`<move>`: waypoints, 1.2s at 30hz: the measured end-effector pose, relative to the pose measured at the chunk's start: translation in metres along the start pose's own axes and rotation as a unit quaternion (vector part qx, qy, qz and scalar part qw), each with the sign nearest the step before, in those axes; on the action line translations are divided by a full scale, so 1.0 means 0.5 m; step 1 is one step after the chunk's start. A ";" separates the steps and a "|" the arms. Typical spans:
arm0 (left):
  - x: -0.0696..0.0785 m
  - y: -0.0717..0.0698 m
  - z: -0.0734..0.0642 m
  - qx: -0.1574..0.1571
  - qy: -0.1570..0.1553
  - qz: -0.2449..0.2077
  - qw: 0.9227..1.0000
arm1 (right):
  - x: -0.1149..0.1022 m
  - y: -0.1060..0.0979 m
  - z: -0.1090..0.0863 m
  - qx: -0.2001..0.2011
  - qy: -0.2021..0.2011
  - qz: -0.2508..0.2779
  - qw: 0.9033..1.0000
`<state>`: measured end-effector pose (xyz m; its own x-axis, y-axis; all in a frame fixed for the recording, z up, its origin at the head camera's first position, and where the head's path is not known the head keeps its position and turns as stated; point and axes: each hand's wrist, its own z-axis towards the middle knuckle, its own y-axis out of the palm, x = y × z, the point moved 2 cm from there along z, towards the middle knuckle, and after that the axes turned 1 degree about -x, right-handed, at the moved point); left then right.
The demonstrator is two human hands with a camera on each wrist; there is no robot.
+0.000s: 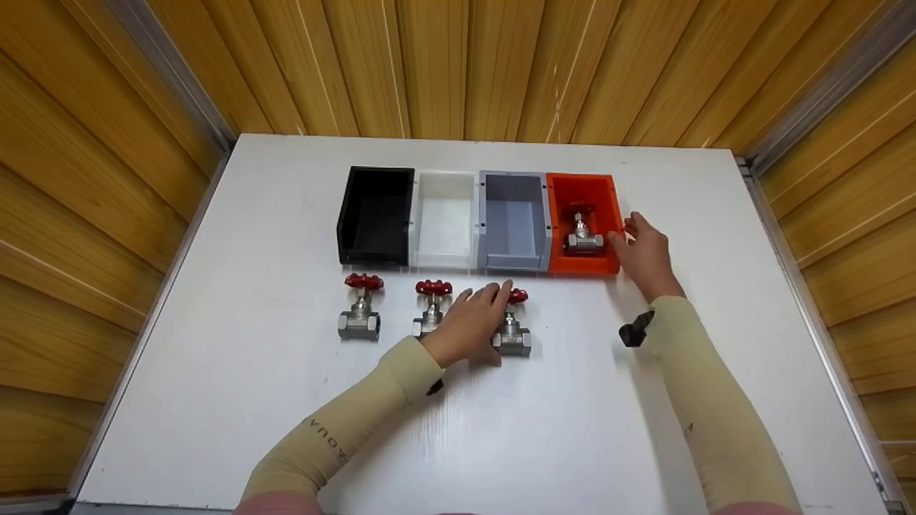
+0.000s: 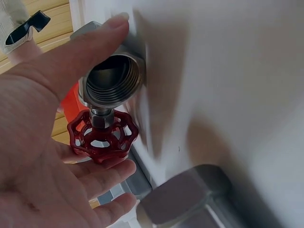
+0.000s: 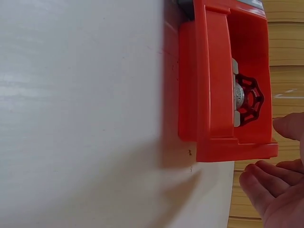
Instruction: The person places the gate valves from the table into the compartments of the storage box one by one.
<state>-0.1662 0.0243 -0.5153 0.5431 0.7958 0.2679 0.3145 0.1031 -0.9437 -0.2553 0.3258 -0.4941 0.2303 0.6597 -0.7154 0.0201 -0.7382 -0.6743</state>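
Observation:
My left hand (image 1: pixel 472 320) reaches around the rightmost gate valve (image 1: pixel 513 342) on the table, a grey metal body with a red handwheel. In the left wrist view, the thumb lies across that valve's threaded end (image 2: pixel 111 80) and loosely extended fingers (image 2: pixel 107 180) are behind the red handwheel (image 2: pixel 102 137). A second valve (image 1: pixel 433 288) is partly hidden by this hand; a third valve (image 1: pixel 361 323) stands farther left. Beside the orange bin's (image 1: pixel 583 265) right wall is my right hand (image 1: pixel 644 256), fingers spread and holding nothing. Inside that bin sits another valve (image 1: pixel 583 242).
Left of the orange bin, a grey bin (image 1: pixel 514 265), a white bin (image 1: pixel 444 260) and a black bin (image 1: pixel 376 256) stand joined in a row. They sit on a white table (image 1: pixel 236 343) with wood-look panels (image 1: pixel 436 71) behind and at both sides.

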 end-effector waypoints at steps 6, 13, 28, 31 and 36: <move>-0.001 0.002 0.001 -0.001 0.002 0.004 1.000 | -0.017 -0.001 -0.007 0.017 -0.005 -0.003 1.000; 0.000 0.003 0.003 0.000 0.006 0.012 1.000 | -0.043 0.012 -0.010 0.046 -0.050 0.002 0.998; 0.003 0.004 0.004 0.014 0.008 0.033 0.999 | -0.074 0.066 -0.009 0.006 -0.075 0.034 0.997; 0.005 0.003 0.003 0.016 0.009 0.045 0.999 | -0.078 0.078 -0.009 0.001 -0.075 0.039 0.996; 0.007 0.001 0.006 0.015 0.008 0.051 0.999 | -0.088 0.096 -0.007 -0.005 -0.067 0.046 0.997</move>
<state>-0.1662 0.0290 -0.5153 0.5840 0.7931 0.1729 0.2339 0.0395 -0.9715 -0.2611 0.2611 -0.4944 0.0995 0.6014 -0.7927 0.0145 -0.7974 -0.6032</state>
